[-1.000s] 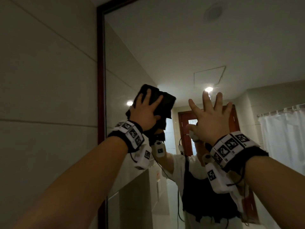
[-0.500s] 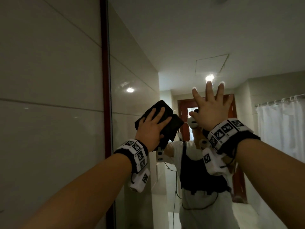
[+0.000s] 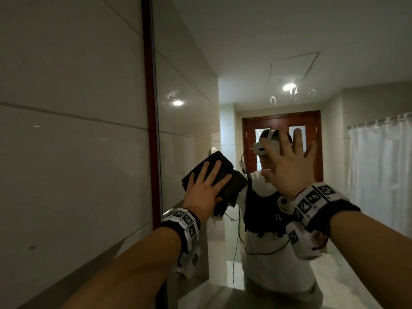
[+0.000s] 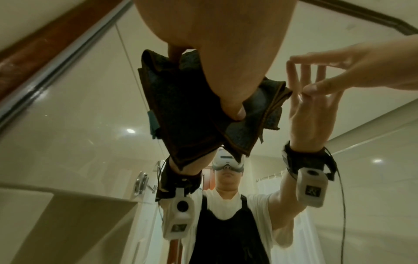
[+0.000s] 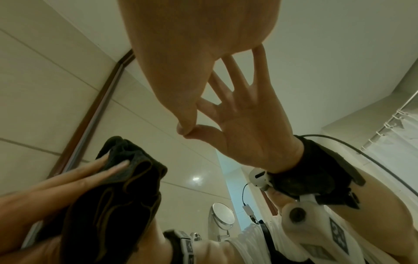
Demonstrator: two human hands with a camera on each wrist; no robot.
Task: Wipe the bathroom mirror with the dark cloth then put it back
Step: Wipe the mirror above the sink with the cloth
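Note:
My left hand (image 3: 206, 186) lies flat on the dark folded cloth (image 3: 234, 184) and presses it against the bathroom mirror (image 3: 245, 52), close to the mirror's left edge. The fingers are straight and spread over the cloth. In the left wrist view the cloth (image 4: 181, 116) hangs in loose folds under the left hand (image 4: 214, 53). To the right of the cloth, my right hand (image 3: 289, 166) rests flat on the glass with its fingers spread and holds nothing. The right wrist view shows the right hand (image 5: 181, 71) meeting its own reflection, with the cloth (image 5: 108, 205) at lower left.
A dark red frame (image 3: 148, 108) borders the mirror on the left, with a pale tiled wall (image 3: 66, 152) beyond it. Fingertip smudges (image 3: 292, 95) mark the glass above my right hand. A counter edge (image 3: 223, 293) shows at the bottom. A white shower curtain is reflected at right.
Both hands have slid down the mirror. The left hand carried the cloth down along the glass, and the right hand left smudges where it was before.

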